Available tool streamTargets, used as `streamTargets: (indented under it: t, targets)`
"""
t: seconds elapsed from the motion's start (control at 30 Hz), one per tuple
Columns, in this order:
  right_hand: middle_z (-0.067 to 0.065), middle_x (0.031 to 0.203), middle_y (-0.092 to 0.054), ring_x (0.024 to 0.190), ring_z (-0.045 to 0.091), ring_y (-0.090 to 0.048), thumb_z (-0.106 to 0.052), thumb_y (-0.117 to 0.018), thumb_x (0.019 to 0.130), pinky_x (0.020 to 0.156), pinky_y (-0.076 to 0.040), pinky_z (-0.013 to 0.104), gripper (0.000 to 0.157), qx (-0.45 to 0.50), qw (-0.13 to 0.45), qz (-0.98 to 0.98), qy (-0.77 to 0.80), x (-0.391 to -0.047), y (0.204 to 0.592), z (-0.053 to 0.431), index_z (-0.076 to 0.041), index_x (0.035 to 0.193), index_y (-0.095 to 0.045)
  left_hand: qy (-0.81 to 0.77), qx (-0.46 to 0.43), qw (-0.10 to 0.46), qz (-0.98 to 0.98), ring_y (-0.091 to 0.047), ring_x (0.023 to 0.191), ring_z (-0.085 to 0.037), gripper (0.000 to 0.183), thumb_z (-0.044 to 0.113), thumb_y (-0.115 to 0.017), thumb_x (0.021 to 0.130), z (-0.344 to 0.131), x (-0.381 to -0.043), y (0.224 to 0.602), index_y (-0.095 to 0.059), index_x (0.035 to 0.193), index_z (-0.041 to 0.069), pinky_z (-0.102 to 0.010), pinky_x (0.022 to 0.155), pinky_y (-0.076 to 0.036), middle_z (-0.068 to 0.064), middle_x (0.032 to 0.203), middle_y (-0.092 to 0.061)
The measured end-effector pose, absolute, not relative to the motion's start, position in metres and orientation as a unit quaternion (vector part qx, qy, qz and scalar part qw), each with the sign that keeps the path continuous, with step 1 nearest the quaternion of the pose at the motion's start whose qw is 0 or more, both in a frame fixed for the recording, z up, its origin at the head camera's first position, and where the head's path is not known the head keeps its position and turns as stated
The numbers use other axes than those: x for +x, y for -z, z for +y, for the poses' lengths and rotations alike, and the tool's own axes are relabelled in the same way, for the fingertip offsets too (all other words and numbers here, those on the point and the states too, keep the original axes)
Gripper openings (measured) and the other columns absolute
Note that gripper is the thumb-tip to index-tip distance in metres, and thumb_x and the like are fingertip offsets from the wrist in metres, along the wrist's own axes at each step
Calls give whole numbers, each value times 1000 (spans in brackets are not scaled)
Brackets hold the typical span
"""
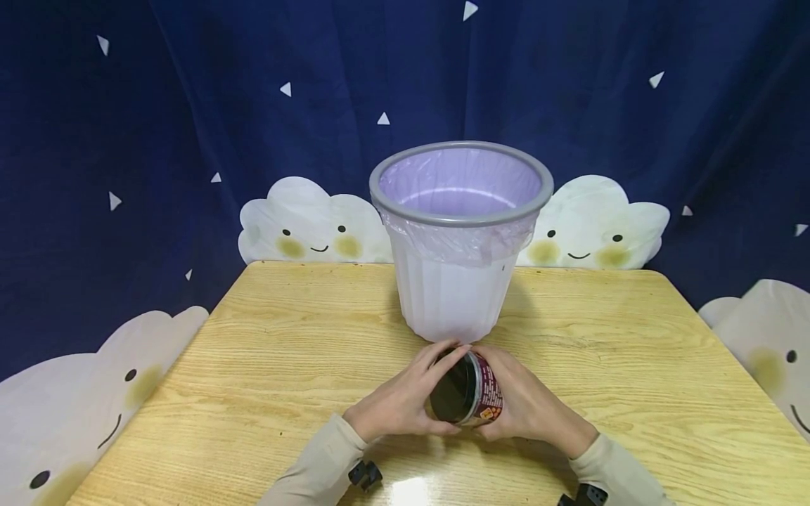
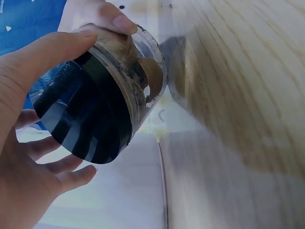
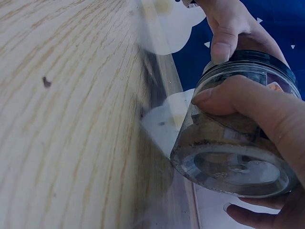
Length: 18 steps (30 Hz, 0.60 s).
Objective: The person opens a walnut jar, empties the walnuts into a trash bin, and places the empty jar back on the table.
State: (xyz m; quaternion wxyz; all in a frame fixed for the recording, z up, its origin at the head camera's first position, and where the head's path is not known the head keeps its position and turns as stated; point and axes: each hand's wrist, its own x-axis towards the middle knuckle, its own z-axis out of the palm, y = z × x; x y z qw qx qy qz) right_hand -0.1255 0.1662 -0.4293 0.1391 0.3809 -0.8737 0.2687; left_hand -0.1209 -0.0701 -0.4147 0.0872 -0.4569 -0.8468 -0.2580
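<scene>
A clear plastic jar (image 3: 228, 164) with a black lid (image 1: 457, 393) is tipped on its side close over the table, its lid facing left. Dark bits and brownish contents show through the wall, and a dark red label (image 1: 490, 393) wraps part of it. My left hand (image 1: 408, 400) holds the lid end, thumb at the rim and fingers spread round the far side. With my right hand (image 1: 522, 400) I grip the jar's body; its thumb (image 3: 221, 98) presses the wall in the right wrist view. The fingertips of both hands meet over the top of the jar.
A white bin (image 1: 452, 295) with a grey rim and a lilac liner bag (image 1: 465, 242) stands just beyond my hands. The wooden table (image 1: 304, 337) runs to a dark blue curtain (image 1: 316, 42) with white cloud cut-outs (image 1: 304, 225) along its edges.
</scene>
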Motion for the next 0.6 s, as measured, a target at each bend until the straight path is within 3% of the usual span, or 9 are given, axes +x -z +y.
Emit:
streamTargets:
  t: [0.6]
  targets:
    - [7, 128, -53, 115, 22, -53, -36, -91, 45, 94, -50, 44, 111, 383, 143, -872, -269, -126, 430, 165, -5, 139, -40, 253, -446, 82, -855, -33, 136, -23, 112, 42, -85, 70, -69, -119, 413, -16, 155, 15, -35, 110, -35, -9, 151, -27]
